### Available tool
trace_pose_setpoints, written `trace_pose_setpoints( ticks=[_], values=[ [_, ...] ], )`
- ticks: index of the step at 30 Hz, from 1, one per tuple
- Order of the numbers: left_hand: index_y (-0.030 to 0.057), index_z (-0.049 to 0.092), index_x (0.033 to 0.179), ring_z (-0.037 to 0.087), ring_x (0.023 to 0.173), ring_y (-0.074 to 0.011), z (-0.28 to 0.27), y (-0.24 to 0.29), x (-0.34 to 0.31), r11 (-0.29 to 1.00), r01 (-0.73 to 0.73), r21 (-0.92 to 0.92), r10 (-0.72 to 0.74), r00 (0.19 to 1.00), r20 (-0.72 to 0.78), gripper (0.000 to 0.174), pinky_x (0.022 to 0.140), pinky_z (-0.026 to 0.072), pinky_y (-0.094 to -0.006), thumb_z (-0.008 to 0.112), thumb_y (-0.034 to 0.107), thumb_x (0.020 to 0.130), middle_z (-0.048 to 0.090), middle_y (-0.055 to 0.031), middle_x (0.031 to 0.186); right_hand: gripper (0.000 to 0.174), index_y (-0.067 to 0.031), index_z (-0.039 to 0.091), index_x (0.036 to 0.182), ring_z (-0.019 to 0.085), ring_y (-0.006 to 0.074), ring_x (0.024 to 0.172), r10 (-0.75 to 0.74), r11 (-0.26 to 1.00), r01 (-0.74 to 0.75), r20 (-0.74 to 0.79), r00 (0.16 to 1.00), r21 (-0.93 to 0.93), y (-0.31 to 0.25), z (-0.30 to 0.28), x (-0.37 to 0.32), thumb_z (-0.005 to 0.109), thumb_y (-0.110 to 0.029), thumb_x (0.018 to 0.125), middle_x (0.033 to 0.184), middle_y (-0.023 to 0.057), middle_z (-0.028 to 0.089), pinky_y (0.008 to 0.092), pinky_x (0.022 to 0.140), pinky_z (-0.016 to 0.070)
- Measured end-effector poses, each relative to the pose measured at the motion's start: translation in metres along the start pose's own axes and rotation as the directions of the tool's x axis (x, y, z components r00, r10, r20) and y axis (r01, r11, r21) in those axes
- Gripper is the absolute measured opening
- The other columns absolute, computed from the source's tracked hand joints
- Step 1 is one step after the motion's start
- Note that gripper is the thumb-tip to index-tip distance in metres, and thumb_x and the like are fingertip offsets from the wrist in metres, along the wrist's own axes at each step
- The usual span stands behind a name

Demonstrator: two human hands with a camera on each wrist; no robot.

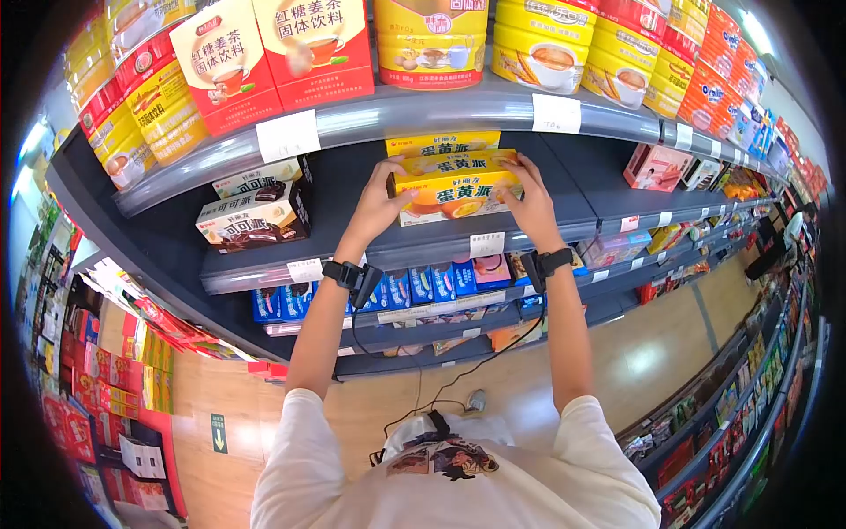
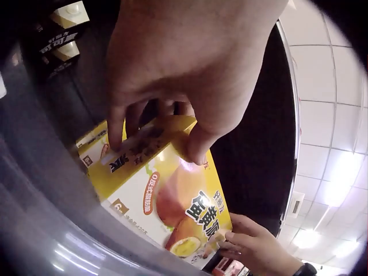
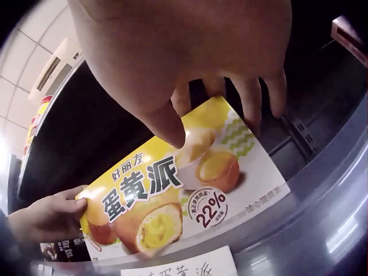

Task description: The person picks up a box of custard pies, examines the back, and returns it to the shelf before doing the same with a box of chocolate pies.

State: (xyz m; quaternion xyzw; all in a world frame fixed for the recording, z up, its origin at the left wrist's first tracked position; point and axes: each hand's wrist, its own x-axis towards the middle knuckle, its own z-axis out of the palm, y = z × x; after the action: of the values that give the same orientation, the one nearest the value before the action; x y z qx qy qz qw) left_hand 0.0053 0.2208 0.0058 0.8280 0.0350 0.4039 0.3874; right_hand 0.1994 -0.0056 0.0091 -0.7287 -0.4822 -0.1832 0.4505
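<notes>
A yellow and white egg yolk pie box (image 1: 454,198) stands at the front of the dark middle shelf, its printed front facing me. My left hand (image 1: 379,210) holds it at the left end, thumb on the front and fingers over the top and side, as the left wrist view shows. At the other end my right hand (image 1: 533,207) grips the same box (image 3: 167,190), its thumb on the front face and its fingers behind the upper edge. Directly behind is another yellow pie box (image 1: 432,141), partly hidden by the front one.
Brown-and-white cocoa pie boxes (image 1: 251,216) sit to the left on this shelf. Overhead, a shelf edge (image 1: 397,115) carries yellow tins (image 1: 432,44) and red-and-white drink boxes (image 1: 317,48). A price tag (image 1: 486,244) hangs on the front lip; blue packs (image 1: 414,286) stand below.
</notes>
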Motion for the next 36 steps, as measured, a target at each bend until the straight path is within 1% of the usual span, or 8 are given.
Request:
trace_pose_setpoints(
  ticks=[14,22,27,30,31,34,35,36],
  values=[
    [0.0083,0.047,0.104,0.042,0.131,-0.0274,-0.010,-0.003,0.001,1.000,-0.001,-0.017,0.001,0.999,0.047,0.031,0.109,0.0311,-0.0356,0.071,0.009,0.084,0.048,-0.0147,0.137,0.044,-0.0137,0.058,0.125,0.053,0.0349,0.124,0.042,0.999,-0.042,-0.003,0.999,-0.018,-0.018,0.003,-0.001,0.065,-0.006,0.082,0.141,0.0126,0.047,0.0395,0.097,0.0494],
    [0.0082,0.046,0.105,0.041,0.132,-0.0290,-0.004,-0.010,0.001,0.999,0.037,-0.035,-0.036,0.999,0.025,0.029,0.111,0.0305,-0.0368,0.069,0.009,0.086,0.045,-0.0156,0.140,0.045,-0.0145,0.058,0.124,0.057,0.0363,0.116,-0.016,1.000,0.016,0.019,1.000,-0.023,-0.007,0.002,0.003,0.063,-0.007,0.081,0.141,0.0116,0.046,0.0432,0.091,0.0523],
    [0.0077,0.046,0.109,0.038,0.135,-0.0322,0.004,0.001,-0.002,0.982,0.103,-0.156,-0.104,0.995,0.000,0.033,0.112,0.0298,-0.0382,0.070,0.011,0.086,0.041,-0.0183,0.143,0.050,-0.0162,0.054,0.129,0.052,0.0371,0.124,0.012,0.999,-0.011,0.037,0.999,-0.045,-0.006,0.006,0.003,0.064,-0.006,0.081,0.142,0.0139,0.044,0.0413,0.096,0.0497],
    [0.0068,0.046,0.117,0.032,0.139,-0.0353,0.004,0.000,-0.003,0.999,0.032,0.036,-0.030,0.998,-0.063,0.041,0.113,0.0294,-0.0388,0.071,0.014,0.085,0.034,-0.0206,0.147,0.059,-0.0139,0.047,0.136,0.046,0.0395,0.128,0.009,0.997,-0.005,0.059,0.998,-0.074,-0.005,0.007,-0.002,0.066,-0.007,0.081,0.145,0.0189,0.037,0.0424,0.101,0.0451],
    [0.0064,0.043,0.127,0.027,0.141,-0.0373,0.005,0.017,-0.009,0.978,0.140,0.153,-0.118,0.983,-0.142,0.050,0.113,0.0286,-0.0404,0.070,0.015,0.085,0.027,-0.0221,0.150,0.062,-0.0125,0.044,0.139,0.044,0.0403,0.130,0.002,0.996,0.003,0.065,0.998,-0.088,-0.006,0.005,0.000,0.066,-0.008,0.081,0.147,0.0207,0.035,0.0427,0.103,0.0431],
    [0.0055,0.043,0.130,0.028,0.141,-0.0360,-0.012,0.068,-0.040,0.964,0.013,0.267,0.054,0.969,-0.242,0.052,0.113,0.0280,-0.0418,0.069,0.014,0.085,0.027,-0.0213,0.150,0.068,-0.0054,0.036,0.144,0.040,0.0406,0.134,-0.087,0.988,0.073,-0.102,0.991,-0.135,-0.024,-0.017,-0.018,0.065,-0.005,0.082,0.150,0.0241,0.028,0.0425,0.108,0.0363],
    [0.0050,0.045,0.129,0.030,0.140,-0.0342,-0.019,0.077,-0.059,0.964,0.005,0.266,0.067,0.963,-0.260,0.050,0.112,0.0291,-0.0414,0.069,0.013,0.085,0.028,-0.0203,0.150,0.064,-0.0021,0.037,0.142,0.041,0.0425,0.131,-0.055,0.991,0.040,-0.115,0.992,-0.124,-0.032,-0.027,-0.031,0.063,-0.003,0.083,0.148,0.0249,0.031,0.0424,0.106,0.0380],
    [0.0025,0.048,0.123,0.037,0.134,-0.0387,-0.023,0.090,-0.084,0.981,0.061,0.187,-0.001,0.951,-0.308,0.042,0.111,0.0300,-0.0410,0.066,0.007,0.085,0.036,-0.0225,0.143,0.060,0.0012,0.039,0.139,0.042,0.0445,0.128,-0.025,0.994,0.010,-0.128,0.992,-0.111,-0.036,-0.036,-0.049,0.062,-0.001,0.084,0.147,0.0256,0.033,0.0423,0.103,0.0396]
  ],
)
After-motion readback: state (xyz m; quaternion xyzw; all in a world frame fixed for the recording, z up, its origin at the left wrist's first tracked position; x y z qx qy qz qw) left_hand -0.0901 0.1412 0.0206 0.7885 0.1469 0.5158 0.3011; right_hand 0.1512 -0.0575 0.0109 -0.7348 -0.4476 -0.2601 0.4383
